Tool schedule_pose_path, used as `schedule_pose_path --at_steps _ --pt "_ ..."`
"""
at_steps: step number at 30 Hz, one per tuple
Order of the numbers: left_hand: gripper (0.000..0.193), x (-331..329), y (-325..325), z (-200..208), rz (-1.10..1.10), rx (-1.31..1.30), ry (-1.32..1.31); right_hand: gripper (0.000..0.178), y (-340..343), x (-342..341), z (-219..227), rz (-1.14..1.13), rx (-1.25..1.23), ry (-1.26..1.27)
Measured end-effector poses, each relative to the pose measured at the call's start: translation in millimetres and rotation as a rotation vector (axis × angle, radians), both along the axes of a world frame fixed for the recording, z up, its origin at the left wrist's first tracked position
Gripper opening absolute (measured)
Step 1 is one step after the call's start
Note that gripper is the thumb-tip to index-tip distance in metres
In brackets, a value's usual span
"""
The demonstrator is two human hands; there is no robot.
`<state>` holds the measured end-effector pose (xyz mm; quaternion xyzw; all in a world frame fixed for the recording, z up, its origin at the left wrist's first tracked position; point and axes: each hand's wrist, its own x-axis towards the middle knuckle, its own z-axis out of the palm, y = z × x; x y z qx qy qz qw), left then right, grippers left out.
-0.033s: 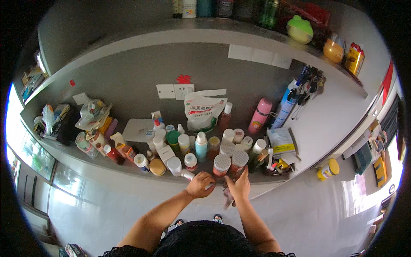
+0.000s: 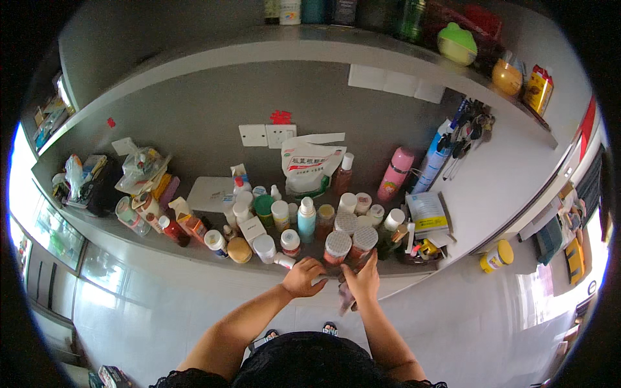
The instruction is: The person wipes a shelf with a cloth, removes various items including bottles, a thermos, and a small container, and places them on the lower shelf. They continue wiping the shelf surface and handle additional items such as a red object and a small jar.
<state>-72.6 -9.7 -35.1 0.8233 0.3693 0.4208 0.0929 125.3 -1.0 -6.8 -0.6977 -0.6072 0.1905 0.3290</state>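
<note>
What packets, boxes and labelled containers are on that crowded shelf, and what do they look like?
White pouch: against the back wall, red and green print.
Pink flask: to the right of the pouch, upright.
Booklet: right end of the shelf, white and yellow cover.
Teal bottle: mid-shelf, white cap.
Red-labelled jars: front edge, white lids, just above left hand and right hand.

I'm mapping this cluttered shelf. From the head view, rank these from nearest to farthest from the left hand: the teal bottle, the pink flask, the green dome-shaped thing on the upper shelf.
1. Teal bottle, just above the left hand, mid-counter.
2. Pink flask, farther back and to the right, against the wall.
3. Green dome-shaped thing, farthest, on the upper shelf at right.
</note>
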Motion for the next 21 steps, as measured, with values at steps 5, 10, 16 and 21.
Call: schedule_pose_path --at_steps 5,10,16,21 --pt "0.024 -1 -6 7 -0.069 0.125 -0.039 0.096 -3 1 -16 -0.039 0.160 0.088" --pt "0.023 -19 -49 10 0.369 0.094 -0.023 0.059 -27 -2 -11 -0.050 0.062 0.177" --pt "0.036 -40 -51 -10 0.767 -0.328 -0.070 0.024 -32 -54 -12 0.427 0.385 0.133" --pt "0.042 -35 -49 -7 0.918 -0.518 -0.485 0.027 -19 -103 5 0.537 0.203 0.029"
